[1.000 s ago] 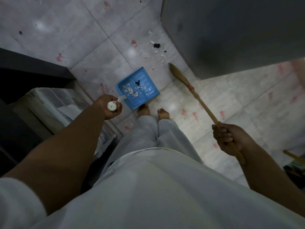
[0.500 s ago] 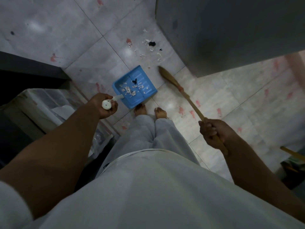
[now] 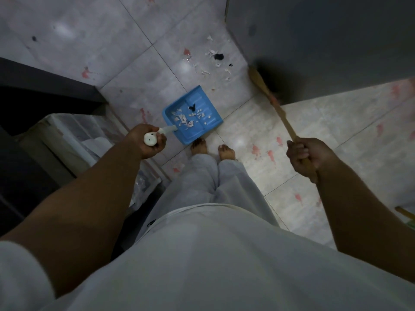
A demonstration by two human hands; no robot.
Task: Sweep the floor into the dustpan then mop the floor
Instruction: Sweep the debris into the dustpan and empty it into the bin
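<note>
A blue dustpan [image 3: 208, 118] with white paper scraps and a black bit in it sits on the tiled floor just ahead of my bare feet. My left hand [image 3: 147, 142] grips its white handle. My right hand [image 3: 306, 157] grips the wooden handle of a broom [image 3: 272, 102], whose brush end rests on the floor close to the grey wall. A patch of white scraps and black bits [image 3: 216, 61] lies on the tiles beyond the dustpan's open edge, to the left of the broom head.
A grey wall or cabinet [image 3: 325, 41] fills the upper right. A dark ledge [image 3: 45, 86] and a bin lined with clear plastic [image 3: 74, 140] stand at the left. Another wooden stick [image 3: 404, 213] shows at the right edge. The floor [image 3: 112, 41] has pink stains.
The broom head has swung away from the dustpan toward the grey wall, and my right hand has shifted right. The dustpan and my left hand stay put.
</note>
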